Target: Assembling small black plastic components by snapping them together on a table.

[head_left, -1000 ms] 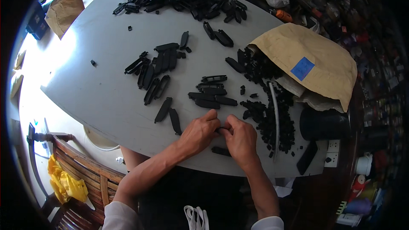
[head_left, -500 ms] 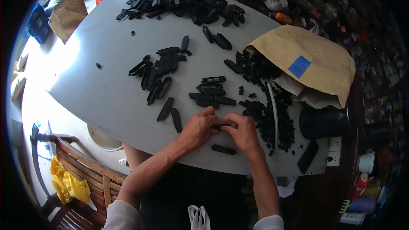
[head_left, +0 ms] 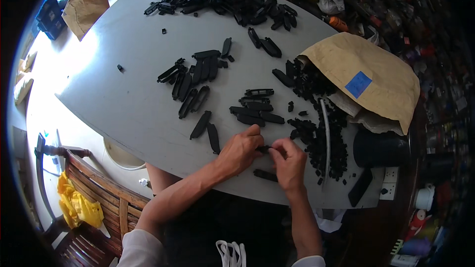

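Observation:
Near the table's front edge, my left hand [head_left: 241,151] is closed on a small black plastic part [head_left: 265,149], mostly hidden by the fingers. My right hand [head_left: 290,162] pinches at the other end of it, thumb and forefinger together; whether a smaller piece is between them I cannot make out. Just below lies a long black plastic piece [head_left: 265,174], its right end covered by my right hand. Beyond my hands is a cluster of elongated black plastic pieces [head_left: 256,106]. Two more long pieces [head_left: 213,138] lie left of my left hand.
Small black parts [head_left: 336,153] spill from a brown paper bag [head_left: 368,76] at the right, crossed by a pale curved strip [head_left: 326,138]. A large heap of black pieces [head_left: 217,0] covers the far side. A black phone-like slab [head_left: 360,188] lies front right; a wooden chair [head_left: 99,178] stands left.
The whole view has shifted slightly, with the table contents sitting further right. My right hand has turned a little more upright and now covers the end of the piece lying below it.

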The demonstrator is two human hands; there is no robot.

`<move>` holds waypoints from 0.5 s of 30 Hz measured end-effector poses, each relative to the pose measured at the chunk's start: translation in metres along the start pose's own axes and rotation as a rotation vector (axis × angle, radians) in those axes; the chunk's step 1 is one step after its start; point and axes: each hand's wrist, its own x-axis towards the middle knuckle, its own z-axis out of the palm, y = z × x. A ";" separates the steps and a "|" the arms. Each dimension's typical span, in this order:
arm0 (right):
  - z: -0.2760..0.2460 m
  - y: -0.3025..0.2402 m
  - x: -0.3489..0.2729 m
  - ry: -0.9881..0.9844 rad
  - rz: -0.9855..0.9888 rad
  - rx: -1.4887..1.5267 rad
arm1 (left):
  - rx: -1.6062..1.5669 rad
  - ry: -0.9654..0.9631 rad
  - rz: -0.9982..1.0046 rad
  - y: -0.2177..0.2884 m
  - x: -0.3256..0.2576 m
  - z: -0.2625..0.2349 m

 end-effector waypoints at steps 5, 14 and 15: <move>-0.009 -0.010 0.017 -0.208 0.355 0.181 | -0.003 -0.001 0.001 -0.002 -0.001 0.002; -0.012 -0.014 0.027 -0.333 0.345 0.057 | -0.025 -0.011 -0.009 -0.001 -0.002 0.002; -0.011 -0.011 0.029 -0.334 0.346 0.056 | -0.032 -0.017 -0.021 -0.001 -0.002 0.002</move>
